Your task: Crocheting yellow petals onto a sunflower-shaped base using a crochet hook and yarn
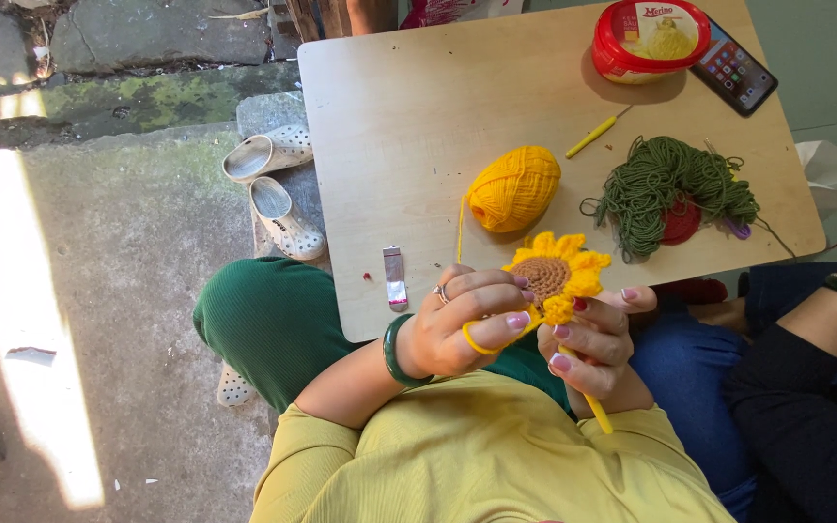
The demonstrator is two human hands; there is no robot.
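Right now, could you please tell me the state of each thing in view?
Left hand: closed on the crochet sunflower.
Right hand: gripping a yellow crochet hook.
Yellow yarn ball: wound, one strand running off.
Green yarn: loose, tangled.
Red tub: lid on.
Phone: screen lit.

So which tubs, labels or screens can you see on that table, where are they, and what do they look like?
Tub: far right end of the table, round, red with a pale printed lid picturing something yellow.
Phone: lying flat just right of the tub and touching it, a dark rectangle, screen lit with rows of small coloured icons.
Foil wrapper: near edge of the table, left of the hands, a small silver strip with a pink end.
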